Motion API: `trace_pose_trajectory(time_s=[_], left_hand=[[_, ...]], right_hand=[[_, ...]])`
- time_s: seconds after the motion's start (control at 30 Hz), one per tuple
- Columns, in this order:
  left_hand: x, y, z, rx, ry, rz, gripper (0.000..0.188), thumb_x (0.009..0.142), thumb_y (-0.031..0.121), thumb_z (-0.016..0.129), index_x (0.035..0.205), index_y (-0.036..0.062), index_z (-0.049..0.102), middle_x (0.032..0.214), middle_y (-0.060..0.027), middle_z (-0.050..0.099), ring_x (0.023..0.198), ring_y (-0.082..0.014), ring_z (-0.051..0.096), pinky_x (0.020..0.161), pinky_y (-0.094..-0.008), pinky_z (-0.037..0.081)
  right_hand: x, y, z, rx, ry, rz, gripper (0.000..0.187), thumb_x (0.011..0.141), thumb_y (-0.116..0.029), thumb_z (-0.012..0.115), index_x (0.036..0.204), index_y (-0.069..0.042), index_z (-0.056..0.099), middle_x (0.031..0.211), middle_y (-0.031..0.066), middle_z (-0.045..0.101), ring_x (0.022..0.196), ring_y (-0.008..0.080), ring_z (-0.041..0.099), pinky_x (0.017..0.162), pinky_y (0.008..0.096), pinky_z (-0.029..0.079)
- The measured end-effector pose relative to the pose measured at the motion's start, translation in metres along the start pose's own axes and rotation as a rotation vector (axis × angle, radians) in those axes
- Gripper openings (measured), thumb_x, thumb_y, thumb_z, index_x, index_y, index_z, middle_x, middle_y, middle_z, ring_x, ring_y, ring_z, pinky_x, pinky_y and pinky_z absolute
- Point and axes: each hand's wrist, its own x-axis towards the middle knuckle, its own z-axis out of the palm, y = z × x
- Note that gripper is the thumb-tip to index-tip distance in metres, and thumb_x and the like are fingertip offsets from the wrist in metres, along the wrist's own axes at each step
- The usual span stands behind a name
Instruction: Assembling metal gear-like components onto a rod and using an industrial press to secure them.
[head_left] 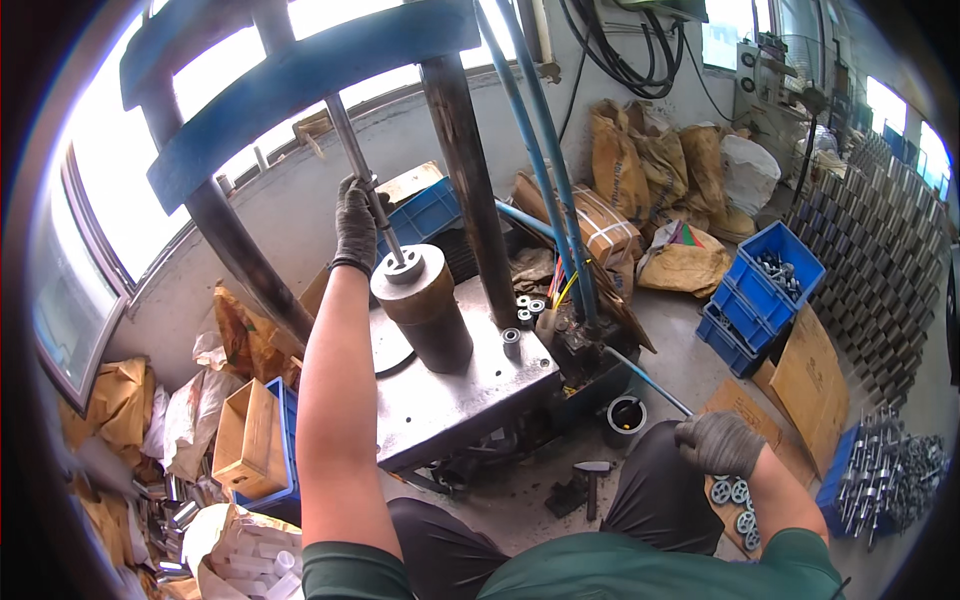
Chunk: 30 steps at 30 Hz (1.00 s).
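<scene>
My left hand, in a grey work glove, is wrapped round an upright, slightly tilted metal shaft. The shaft's lower end meets a round metal piece with holes, which rests on a thick steel cylinder. That cylinder stands on the metal table of a press. Low on the right, my gloved right hand is closed on the end of a blue lever that runs out from the press's base. The fingers of my left hand are partly hidden behind the glove's back.
Thick press columns and a blue crossbeam frame the work. Bearings sit on the table's right corner. A hammer and a black pot are on the floor. Blue crates and a pile of shafts stand right.
</scene>
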Motion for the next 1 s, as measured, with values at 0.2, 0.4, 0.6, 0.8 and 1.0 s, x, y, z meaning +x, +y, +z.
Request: trace_pose_trajectory(time_s=[0.2, 0.4, 0.6, 0.8, 1.0], left_hand=[[0.0, -0.006, -0.004, -0.017, -0.03, -0.015, 0.023, 0.109, 0.027, 0.049, 0.12, 0.0107, 0.061, 0.091, -0.0041, 0.065, 0.075, -0.0154, 0.068, 0.065, -0.0325, 0.06], [-0.03, -0.065, -0.018, 0.268, 0.058, 0.225, 0.042, 0.109, 0.048, 0.055, 0.132, 0.0128, 0.061, 0.088, 0.0006, 0.062, 0.076, -0.0088, 0.058, 0.069, -0.0274, 0.052], [-0.042, -0.096, -0.031, 0.222, -0.076, 0.056, 0.036, 0.109, 0.041, 0.058, 0.125, 0.0092, 0.065, 0.094, -0.0033, 0.07, 0.069, -0.0079, 0.057, 0.063, -0.0274, 0.052], [-0.048, -0.083, -0.026, 0.299, -0.033, 0.056, 0.029, 0.111, 0.033, 0.055, 0.108, 0.0067, 0.065, 0.091, -0.0035, 0.071, 0.069, -0.0087, 0.057, 0.063, -0.0284, 0.052], [-0.047, -0.084, -0.027, 0.371, -0.03, 0.017, 0.029, 0.111, 0.033, 0.056, 0.106, 0.005, 0.064, 0.087, -0.0044, 0.07, 0.07, -0.0101, 0.058, 0.065, -0.0296, 0.053]], right_hand=[[0.004, -0.003, -0.006, -0.035, -0.013, -0.006, 0.03, 0.092, -0.031, 0.058, 0.104, -0.008, 0.074, 0.099, 0.0157, 0.074, 0.096, 0.0377, 0.071, 0.084, 0.0502, 0.056], [0.022, -0.02, -0.049, 0.036, 0.307, -0.087, 0.037, 0.093, -0.035, 0.065, 0.111, -0.004, 0.074, 0.103, 0.0205, 0.072, 0.095, 0.0403, 0.071, 0.087, 0.0478, 0.056], [0.137, -0.025, -0.127, -0.022, 1.094, -0.295, 0.063, 0.1, -0.053, 0.061, 0.131, 0.002, 0.064, 0.11, 0.026, 0.071, 0.099, 0.0418, 0.072, 0.087, 0.0477, 0.057], [0.177, -0.015, -0.153, 0.129, 1.029, -0.18, 0.084, 0.099, -0.069, 0.054, 0.134, 0.006, 0.063, 0.119, 0.0296, 0.07, 0.111, 0.0437, 0.07, 0.093, 0.0459, 0.057], [0.078, -0.008, -0.091, -0.08, 0.45, -0.043, 0.042, 0.09, -0.035, 0.066, 0.119, -0.006, 0.072, 0.11, 0.0243, 0.071, 0.1, 0.0412, 0.07, 0.089, 0.0496, 0.056]])
